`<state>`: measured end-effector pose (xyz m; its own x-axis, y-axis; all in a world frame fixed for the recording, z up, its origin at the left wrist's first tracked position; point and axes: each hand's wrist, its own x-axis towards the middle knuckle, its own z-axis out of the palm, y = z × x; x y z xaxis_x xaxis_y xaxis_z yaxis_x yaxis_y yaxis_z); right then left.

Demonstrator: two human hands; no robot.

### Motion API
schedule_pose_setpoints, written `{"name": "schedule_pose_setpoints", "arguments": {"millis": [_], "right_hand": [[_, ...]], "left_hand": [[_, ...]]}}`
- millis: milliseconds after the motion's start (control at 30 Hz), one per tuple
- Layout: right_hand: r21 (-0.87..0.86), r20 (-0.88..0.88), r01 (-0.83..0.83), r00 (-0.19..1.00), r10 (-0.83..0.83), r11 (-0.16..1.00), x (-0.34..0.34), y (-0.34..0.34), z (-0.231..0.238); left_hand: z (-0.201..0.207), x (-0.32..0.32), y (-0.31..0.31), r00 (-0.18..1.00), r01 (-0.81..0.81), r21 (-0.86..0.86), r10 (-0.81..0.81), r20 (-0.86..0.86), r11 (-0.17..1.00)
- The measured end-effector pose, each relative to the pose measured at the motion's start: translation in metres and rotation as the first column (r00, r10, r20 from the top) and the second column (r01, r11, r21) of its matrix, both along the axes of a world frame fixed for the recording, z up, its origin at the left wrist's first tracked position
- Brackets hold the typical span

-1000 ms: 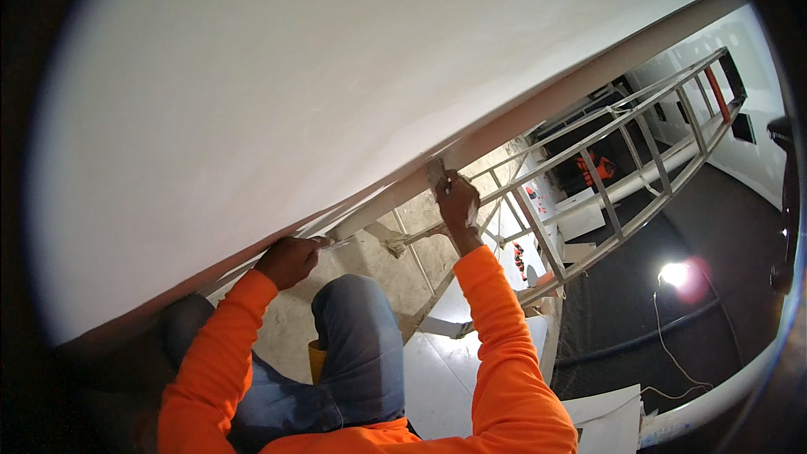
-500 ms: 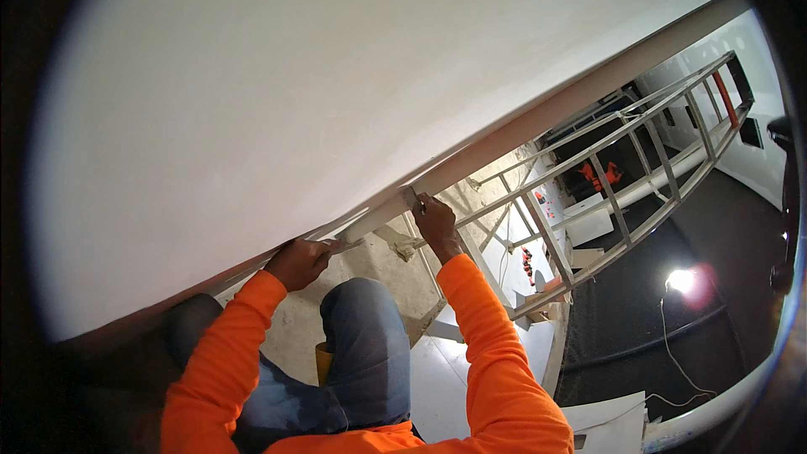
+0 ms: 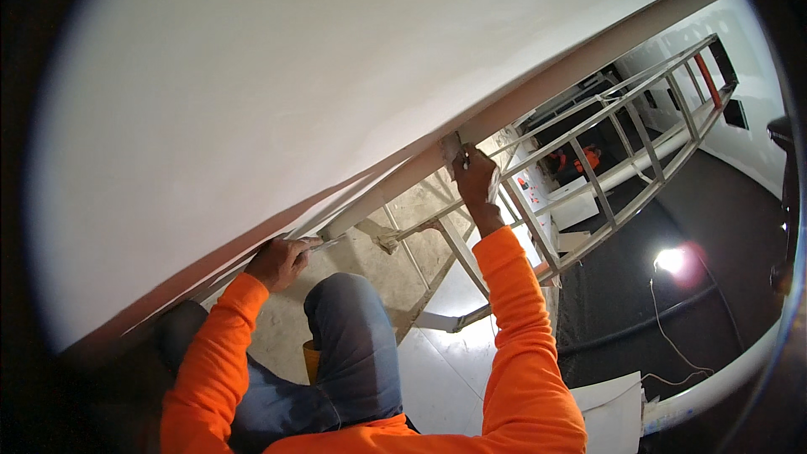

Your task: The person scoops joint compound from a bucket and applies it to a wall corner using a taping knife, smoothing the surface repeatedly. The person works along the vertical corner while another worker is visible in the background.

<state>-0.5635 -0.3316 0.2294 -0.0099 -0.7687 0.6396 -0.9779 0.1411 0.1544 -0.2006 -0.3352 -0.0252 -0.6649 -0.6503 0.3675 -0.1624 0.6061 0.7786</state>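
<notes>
A large white wall surface [image 3: 319, 84] fills the upper left, with a pale beam-like ledge [image 3: 538, 92] along its lower edge. My right hand [image 3: 477, 181] is closed around a putty knife [image 3: 451, 150], whose flat grey blade lies against the ledge. Lower down to the left, my left hand [image 3: 279, 262] is closed at the ledge's edge. A thin, flat, greyish piece [image 3: 328, 242] sticks out from its fingers; its kind is unclear, though it resembles a blade.
A metal ladder-like frame [image 3: 605, 193] slants up to the right. Beyond it, far below, show an orange-clad figure [image 3: 588, 158] and a lit work lamp [image 3: 670, 261] with a cord on dark flooring. My bent knee [image 3: 353, 319] is beneath my arms, beside something yellow [image 3: 312, 361].
My right hand has moved up and to the right along the ledge with the putty knife. My left hand has shifted slightly left, and the whole view has turned a little.
</notes>
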Motion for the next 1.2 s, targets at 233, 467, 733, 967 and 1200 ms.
{"name": "schedule_pose_setpoints", "arguments": {"millis": [233, 467, 733, 967, 1200], "right_hand": [[-0.079, -0.067, -0.022, 0.998, 0.017, 0.997, 0.003, 0.004, 0.084], [-0.403, 0.438, -0.103, 0.851, 0.29, 0.91, -0.025, 0.035, 0.038], [-0.256, 0.753, 0.186, 0.654, 0.075, 0.949, -0.049, -0.004, -0.093], [-0.151, 0.639, 0.385, 0.741, -0.207, 0.911, -0.037, 0.019, -0.085], [0.091, 0.297, 0.222, 0.924, -0.239, 0.971, -0.018, 0.055, -0.049]], "left_hand": [[0.003, 0.0, -0.001, 0.998, 0.017, -0.029, -0.019, -0.066, 0.999], [0.008, -0.001, 0.001, 1.0, 0.007, 0.044, -0.007, -0.011, 0.999], [0.015, 0.004, 0.002, 0.994, -0.023, 0.064, 0.016, 0.106, 0.998], [0.014, 0.004, 0.002, 0.997, -0.004, 0.113, -0.005, 0.078, 0.994], [0.017, 0.001, -0.001, 0.998, -0.002, 0.075, -0.003, 0.058, 0.997]]}}
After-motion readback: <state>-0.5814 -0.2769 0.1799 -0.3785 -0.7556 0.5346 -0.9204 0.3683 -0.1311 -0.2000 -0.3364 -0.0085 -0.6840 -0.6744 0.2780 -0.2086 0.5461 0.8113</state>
